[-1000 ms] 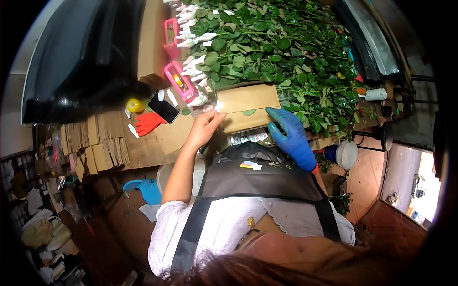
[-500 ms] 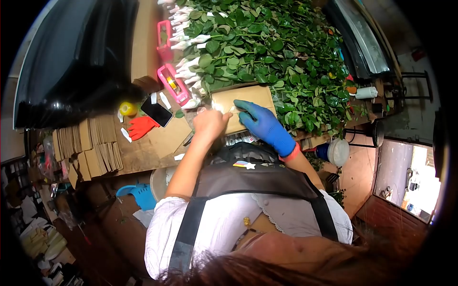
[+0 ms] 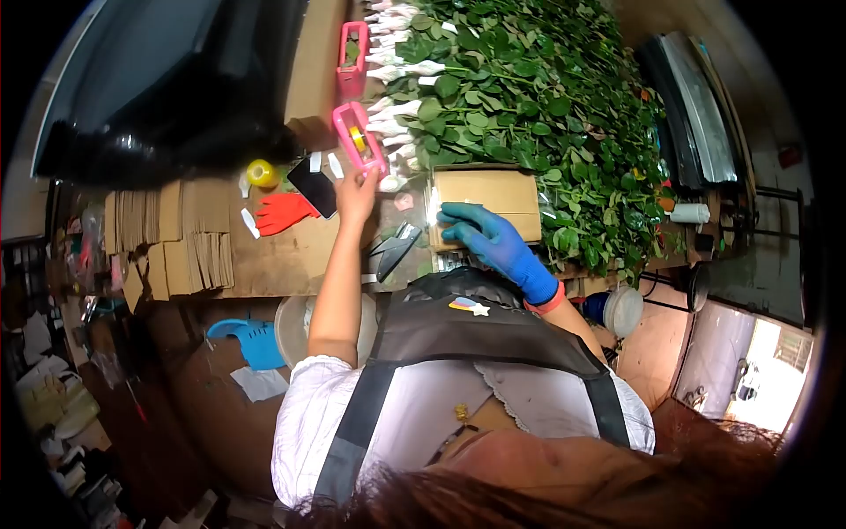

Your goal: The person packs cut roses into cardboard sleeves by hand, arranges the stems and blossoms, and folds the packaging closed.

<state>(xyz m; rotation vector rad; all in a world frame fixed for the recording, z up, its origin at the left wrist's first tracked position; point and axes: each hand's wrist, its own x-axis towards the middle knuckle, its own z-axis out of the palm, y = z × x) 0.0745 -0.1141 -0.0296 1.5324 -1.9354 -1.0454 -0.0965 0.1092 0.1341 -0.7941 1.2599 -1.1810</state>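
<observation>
Looking down from the head camera, I see the bare left hand (image 3: 356, 196) with its fingertips at the near end of a pink tape dispenser (image 3: 363, 160); the fingers are close together, but I can't tell whether they're clamped on it or on the tape. A yellow roll sits in that holder, and the pale mark by those fingertips is too small to read. The gloved right hand (image 3: 487, 236) lies over the left part of a cardboard box (image 3: 493, 189), thumb and forefinger a little apart; the flaps are folded over, so its contents are hidden. Below those blue fingers pokes out a printed sheet (image 3: 452, 261), its print too tiny to make out. A grey and black tool (image 3: 398, 252) lies between the hands. Left of the bare fingers are a phone (image 3: 312, 185), dark-screened, and a red glove (image 3: 284, 214). Beyond both hands spread leafy stems (image 3: 529, 115) with white-wrapped heads. Under the table, left of the bare arm, hangs a blue basket (image 3: 256, 344); a white bucket (image 3: 625, 310) stands right of the gloved wrist.
</observation>
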